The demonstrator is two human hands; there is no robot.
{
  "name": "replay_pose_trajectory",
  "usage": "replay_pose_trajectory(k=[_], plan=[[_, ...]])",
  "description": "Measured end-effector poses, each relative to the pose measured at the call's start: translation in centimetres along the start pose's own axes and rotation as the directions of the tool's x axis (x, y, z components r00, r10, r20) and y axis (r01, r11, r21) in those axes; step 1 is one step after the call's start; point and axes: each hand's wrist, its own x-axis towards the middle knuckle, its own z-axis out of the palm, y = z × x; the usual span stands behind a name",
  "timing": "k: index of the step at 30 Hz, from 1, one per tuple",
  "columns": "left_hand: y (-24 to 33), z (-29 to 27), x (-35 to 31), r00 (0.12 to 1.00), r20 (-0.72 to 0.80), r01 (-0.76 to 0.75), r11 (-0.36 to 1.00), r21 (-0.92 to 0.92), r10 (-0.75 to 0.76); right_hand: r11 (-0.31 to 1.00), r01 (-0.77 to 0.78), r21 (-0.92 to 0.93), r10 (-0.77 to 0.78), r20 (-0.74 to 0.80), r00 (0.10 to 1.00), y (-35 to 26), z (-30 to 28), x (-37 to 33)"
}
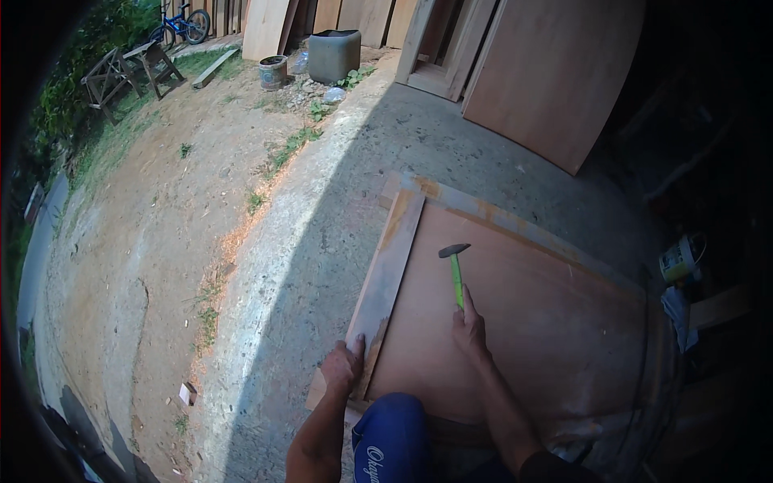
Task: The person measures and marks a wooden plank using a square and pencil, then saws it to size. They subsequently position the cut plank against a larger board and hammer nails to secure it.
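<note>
My right hand [469, 328] is closed around the green handle of a hammer [456, 266], whose dark metal head is raised above a brown plywood panel [515, 322]. The panel lies framed by wooden strips. Along its left side runs a pale wooden frame strip [392, 256], stained brown in places. Near the close end of this strip, my left hand [344, 366] grips its outer edge, thumb on top and fingers curled over the side. Whether a small nail sits between those fingers cannot be made out. My knee in blue cloth [392, 431] rests against the near edge of the frame.
Large plywood sheets [555, 72] and a door frame [439, 48] lean at the far right. A grey plastic container [334, 58] and a small bucket [273, 72] stand farther back. A paint bucket [682, 259] sits in shade at right. Sawhorses [129, 74] stand far left.
</note>
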Motion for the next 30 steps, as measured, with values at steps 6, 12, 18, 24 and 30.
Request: replay_pose_trajectory(k=[6, 12, 18, 24, 30], plan=[[0.9, 0.7, -0.1, 1.0, -0.013, 0.024, 0.996, 0.084, -0.023, 0.998, 0.044, -0.042, -0.042, 0.052, 0.998, -1.3, 1.6, 14.5], [0.1, 1.1, 0.4, 0.999, -0.031, 0.039, 0.994, 0.099, -0.036, 0.988, 0.128, -0.082, -0.129, -0.001, 0.992, -1.9, 4.5, 19.6], [-0.1, 1.0, 0.9, 0.999, -0.031, 0.044, 0.997, 0.068, -0.042, 0.977, 0.067, -0.201, -0.036, 0.153, 0.988, -0.5, 6.2, 21.6], [0.3, 1.0, 1.1, 0.999, -0.016, 0.049, 0.997, 0.065, -0.048, 0.98, 0.117, -0.161, -0.122, -0.024, 0.992, 0.4, 6.3, 21.1], [0.0, 1.4, 1.2, 0.998, -0.03, 0.054, 0.996, 0.071, -0.052, 0.919, -0.287, 0.271, 0.237, 0.204, 0.95, 0.9, 6.2, 21.2]])
